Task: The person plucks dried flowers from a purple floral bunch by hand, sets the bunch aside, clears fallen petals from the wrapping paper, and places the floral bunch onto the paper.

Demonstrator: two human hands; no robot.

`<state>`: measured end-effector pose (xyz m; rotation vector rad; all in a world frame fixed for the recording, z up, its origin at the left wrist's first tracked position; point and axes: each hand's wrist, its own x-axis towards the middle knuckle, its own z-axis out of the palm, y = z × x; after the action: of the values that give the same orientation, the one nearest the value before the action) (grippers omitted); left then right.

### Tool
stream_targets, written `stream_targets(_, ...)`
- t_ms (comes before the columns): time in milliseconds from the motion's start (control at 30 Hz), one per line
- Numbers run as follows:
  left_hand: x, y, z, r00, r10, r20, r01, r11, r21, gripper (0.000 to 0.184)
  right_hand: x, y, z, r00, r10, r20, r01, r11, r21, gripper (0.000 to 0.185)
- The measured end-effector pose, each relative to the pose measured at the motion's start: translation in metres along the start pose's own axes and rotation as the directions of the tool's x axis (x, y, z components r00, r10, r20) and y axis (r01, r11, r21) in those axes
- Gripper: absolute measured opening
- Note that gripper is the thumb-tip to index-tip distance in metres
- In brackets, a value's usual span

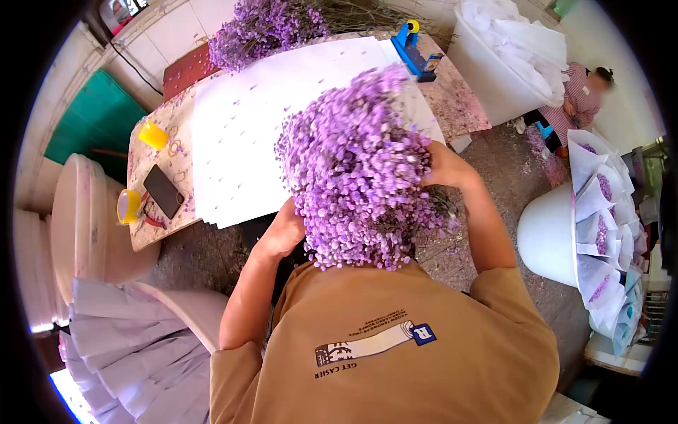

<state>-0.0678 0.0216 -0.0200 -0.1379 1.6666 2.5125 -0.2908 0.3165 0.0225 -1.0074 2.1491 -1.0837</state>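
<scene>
A large bunch of small purple flowers (360,169) is held up in front of my chest, over the near edge of the white paper sheets (240,148). At the bunch's lower left is my left hand (284,230), its fingertips hidden behind the blossoms. My right hand (443,166) is against the bunch's right side, fingers partly covered by the flowers. Both hands are closed around the bunch. Loose petals are scattered over the paper.
On the table (480,116) are yellow tape rolls (153,135), a phone (164,191), a blue tape dispenser (415,53) and more purple flowers (268,32). White tubs (547,230) stand right. A person (572,102) sits at the upper right.
</scene>
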Motion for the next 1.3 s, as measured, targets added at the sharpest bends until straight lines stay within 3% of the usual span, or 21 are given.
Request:
stream_targets(100,0.015,0.033,0.012,0.998,-0.014,-0.068,0.011,0.999,-0.045,0.074,-0.028,-0.021,-0.017,0.991,-0.04,-0.127,0.034,0.998,-0.047,0.087)
stream_targets(167,0.021,0.044,0.001,0.979,0.189,-0.071,-0.182,0.98,0.084,0.078,-0.042,-0.053,-0.031,0.954,-0.201,-0.222,0.182,0.978,-0.1,0.083)
stream_targets(200,0.026,0.042,-0.012,0.954,0.286,-0.09,-0.269,0.949,0.166,0.08,-0.046,-0.076,-0.035,0.966,-0.136,-0.218,0.108,0.985,-0.136,0.079)
stream_targets(267,0.032,0.064,-0.027,0.956,0.2,-0.214,-0.132,0.946,0.297,0.069,-0.037,-0.106,-0.015,0.939,-0.205,-0.276,0.143,0.963,-0.229,0.084)
stream_targets(333,0.039,0.04,-0.089,0.912,0.393,-0.118,-0.316,0.858,0.405,0.049,-0.023,-0.112,0.011,0.912,-0.29,-0.289,0.174,0.914,-0.368,0.101)
stream_targets(367,0.037,0.031,-0.114,0.806,0.571,-0.156,-0.249,0.567,0.785,0.047,-0.015,-0.085,0.024,0.903,-0.346,-0.255,0.187,0.851,-0.49,0.11)
stream_targets(433,0.009,0.047,-0.097,0.711,0.534,-0.457,-0.063,0.697,0.715,0.048,-0.006,-0.075,0.045,0.946,-0.247,-0.208,0.126,0.875,-0.467,0.113)
stream_targets(467,-0.011,0.054,-0.09,0.67,0.554,-0.494,-0.031,0.685,0.728,0.047,-0.002,-0.069,0.056,0.947,-0.242,-0.212,0.111,0.864,-0.49,0.108)
stream_targets(500,-0.029,0.062,-0.073,0.606,0.626,-0.491,-0.039,0.64,0.768,0.039,0.002,-0.068,0.065,0.952,-0.247,-0.181,0.133,0.866,-0.482,0.108)
stream_targets(533,-0.046,0.069,-0.053,0.627,0.64,-0.445,-0.054,0.605,0.794,0.035,0.004,-0.068,0.075,0.958,-0.215,-0.192,0.09,0.856,-0.51,0.104)
stream_targets(600,-0.073,0.081,-0.005,0.719,0.612,-0.329,-0.105,0.563,0.819,0.028,0.006,-0.071,0.086,0.96,-0.156,-0.234,0.009,0.849,-0.528,0.093)
stream_targets(633,-0.077,0.08,0.015,0.779,0.572,-0.256,-0.143,0.56,0.816,0.026,0.007,-0.076,0.084,0.949,-0.206,-0.238,0.053,0.849,-0.525,0.087)
stream_targets(700,-0.066,0.064,0.026,0.764,0.624,0.164,-0.447,0.329,0.832,0.027,0.005,-0.075,0.08,0.918,-0.329,-0.22,0.139,0.79,-0.598,0.083)
stream_targets(833,-0.045,0.042,0.028,0.826,0.539,0.163,-0.321,0.211,0.923,0.031,-0.008,-0.117,0.076,0.859,-0.441,-0.259,0.159,0.711,-0.685,0.071)
stream_targets(933,-0.038,0.034,0.026,0.8,0.593,0.093,-0.241,0.175,0.955,0.031,-0.011,-0.137,0.086,0.641,-0.68,-0.355,0.411,0.695,-0.59,0.037)
stream_targets(967,-0.038,0.034,0.028,0.804,0.587,0.095,-0.241,0.176,0.954,0.031,-0.017,-0.139,0.095,0.728,-0.594,-0.342,0.428,0.784,-0.45,0.032)
stream_targets(1033,-0.04,0.035,0.029,0.787,0.604,0.126,-0.299,0.194,0.934,0.027,-0.009,-0.139,0.113,0.715,-0.651,-0.254,0.482,0.723,-0.496,0.03)
stream_targets(1067,-0.041,0.039,0.031,0.788,0.601,0.13,-0.299,0.189,0.935,0.027,0.002,-0.138,0.117,0.687,-0.67,-0.283,0.414,0.68,-0.605,0.028)
stream_targets(1100,-0.044,0.043,0.035,0.763,0.631,0.139,-0.321,0.184,0.929,0.026,0.011,-0.135,0.12,0.729,-0.601,-0.326,0.269,0.691,-0.671,0.027)
stream_targets(1167,-0.046,0.05,0.037,0.732,0.667,0.139,-0.334,0.173,0.927,0.025,0.02,-0.13,0.124,0.785,-0.525,-0.328,0.179,0.701,-0.69,0.026)
stream_targets(1300,-0.051,0.051,0.036,0.682,0.729,0.06,-0.337,0.24,0.911,0.024,0.021,-0.123,0.146,0.788,-0.576,-0.217,0.309,0.675,-0.67,0.028)
